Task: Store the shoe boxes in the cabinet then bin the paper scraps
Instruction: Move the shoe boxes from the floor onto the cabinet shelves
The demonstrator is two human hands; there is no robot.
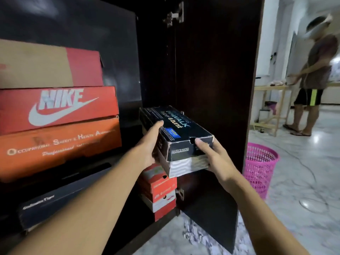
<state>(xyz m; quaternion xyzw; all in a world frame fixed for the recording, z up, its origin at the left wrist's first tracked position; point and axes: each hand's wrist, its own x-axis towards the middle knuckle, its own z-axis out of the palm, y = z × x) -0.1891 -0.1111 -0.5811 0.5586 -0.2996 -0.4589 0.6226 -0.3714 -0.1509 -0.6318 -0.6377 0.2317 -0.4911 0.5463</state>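
Head view: left hand and right hand clamp black shoe box at cabinet — stiff cardboard, probably light; side-and-end hold suits — loose lid could slip.

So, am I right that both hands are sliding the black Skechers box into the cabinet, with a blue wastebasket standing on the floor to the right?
Not quite: the wastebasket is pink, not blue, as the head view shows. The rest holds: the left hand and right hand hold the black Skechers box at the cabinet.
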